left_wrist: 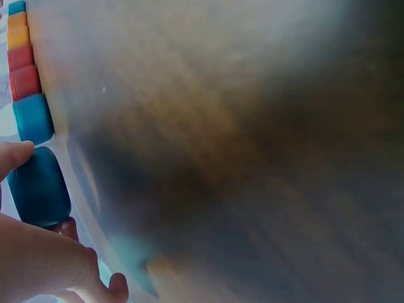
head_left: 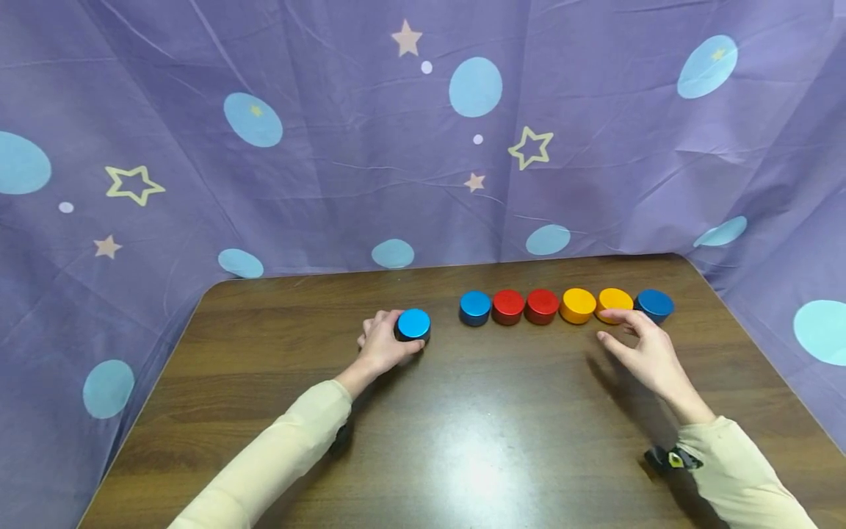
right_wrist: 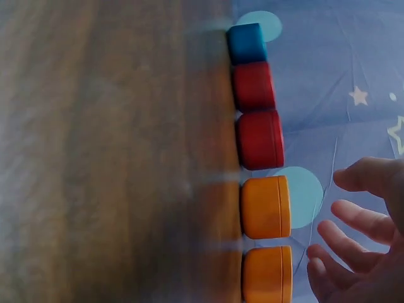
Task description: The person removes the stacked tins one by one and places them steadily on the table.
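Observation:
Between its thumb and fingers my left hand (head_left: 383, 344) grips a round, light-blue-topped canister (head_left: 414, 324), left of a row of similar ones. The left wrist view shows the thumb and fingers at opposite sides of that canister (left_wrist: 40, 187). The row holds a blue canister (head_left: 475, 308), two red ones (head_left: 508, 307) (head_left: 542, 306), two yellow-orange ones (head_left: 578, 306) (head_left: 614, 303) and a darker blue one (head_left: 654, 306) at the right end. My right hand (head_left: 644, 356) hovers in front of the right end, fingers loosely bent and apart, holding nothing.
The brown wooden table (head_left: 317, 455) ends at the back against a purple curtain (head_left: 357, 184) printed with stars and dots. A small dark device (head_left: 674, 459) sits at my right wrist. Light glares off the table's middle.

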The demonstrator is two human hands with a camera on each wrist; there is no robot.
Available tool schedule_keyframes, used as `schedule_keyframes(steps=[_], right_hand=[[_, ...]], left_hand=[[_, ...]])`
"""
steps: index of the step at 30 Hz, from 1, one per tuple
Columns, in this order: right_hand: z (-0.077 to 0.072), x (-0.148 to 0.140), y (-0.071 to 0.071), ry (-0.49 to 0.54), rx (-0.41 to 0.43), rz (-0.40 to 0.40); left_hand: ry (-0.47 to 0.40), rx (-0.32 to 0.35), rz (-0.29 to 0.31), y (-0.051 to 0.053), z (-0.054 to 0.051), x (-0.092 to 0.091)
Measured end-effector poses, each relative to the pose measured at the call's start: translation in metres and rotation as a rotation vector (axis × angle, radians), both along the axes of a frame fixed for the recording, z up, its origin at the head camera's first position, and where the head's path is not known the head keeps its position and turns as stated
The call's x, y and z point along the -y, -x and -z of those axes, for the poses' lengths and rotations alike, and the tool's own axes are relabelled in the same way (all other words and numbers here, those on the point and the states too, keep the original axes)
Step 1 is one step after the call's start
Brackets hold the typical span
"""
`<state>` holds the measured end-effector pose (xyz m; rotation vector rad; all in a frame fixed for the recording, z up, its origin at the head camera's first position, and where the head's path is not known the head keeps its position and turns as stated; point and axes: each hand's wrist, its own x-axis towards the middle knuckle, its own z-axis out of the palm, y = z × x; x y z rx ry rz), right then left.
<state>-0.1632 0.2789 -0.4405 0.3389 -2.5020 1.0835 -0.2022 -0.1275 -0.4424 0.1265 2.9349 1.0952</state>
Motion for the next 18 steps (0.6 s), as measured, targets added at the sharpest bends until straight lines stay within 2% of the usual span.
schedule_keyframes(steps=[5,8,13,18], right_hand=[[0.007,0.003,-0.001,-0.177,-0.143,-0.028],[0.009,0.003,-0.002,-0.289,-0.191,-0.054],[0.013,0.001,-0.006,-0.459,-0.162,-0.079],[0.014,0.001,-0.01,-0.516,-0.107,-0.087]], left_hand=[[0.014,0.009,-0.014,0.008,0.0,-0.003],[0.025,0.017,-0.034,0.014,0.001,-0.006],[0.029,0.013,-0.06,0.024,0.0,-0.012],[0.044,0.032,-0.073,0.031,0.001,-0.018]])
